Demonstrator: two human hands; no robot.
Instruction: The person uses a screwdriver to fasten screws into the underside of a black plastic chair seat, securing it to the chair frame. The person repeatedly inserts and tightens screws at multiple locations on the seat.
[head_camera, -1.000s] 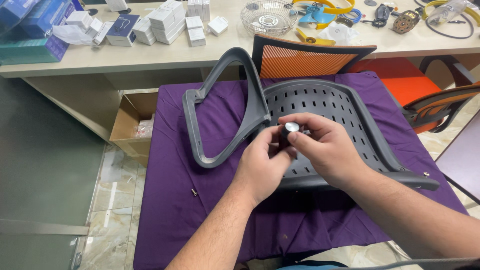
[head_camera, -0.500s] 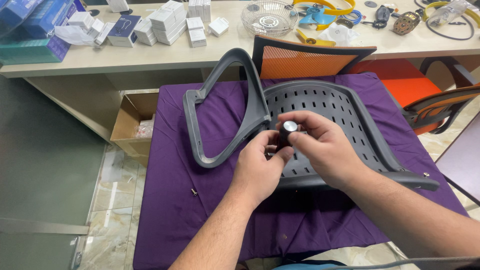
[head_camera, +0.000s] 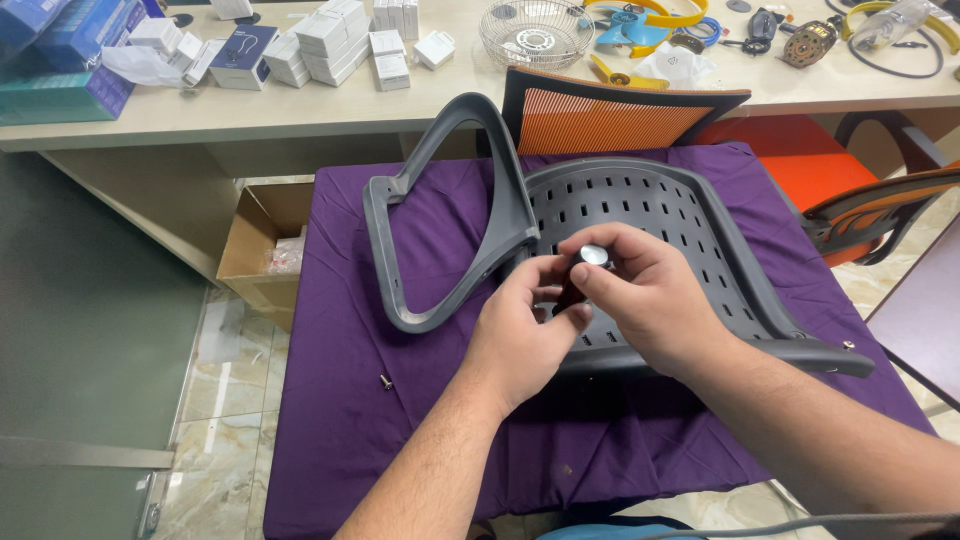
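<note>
Both hands meet over the grey perforated plastic chair seat (head_camera: 690, 230) on the purple cloth (head_camera: 330, 410). Right hand (head_camera: 650, 300) pinches a small dark tool with a round silver cap (head_camera: 590, 262), held roughly upright; left hand (head_camera: 520, 335) grips its lower end, just beside and below.

You see a matt grey perforated plastic chair seat (head_camera: 660, 220) on soft purple cloth (head_camera: 330, 400); the small cylindrical tool's cap (head_camera: 594, 255) is shiny metal.

white boxes (head_camera: 335, 32) on desk, blue cartons (head_camera: 65, 50) left, open cardboard box (head_camera: 262, 250) below
</note>
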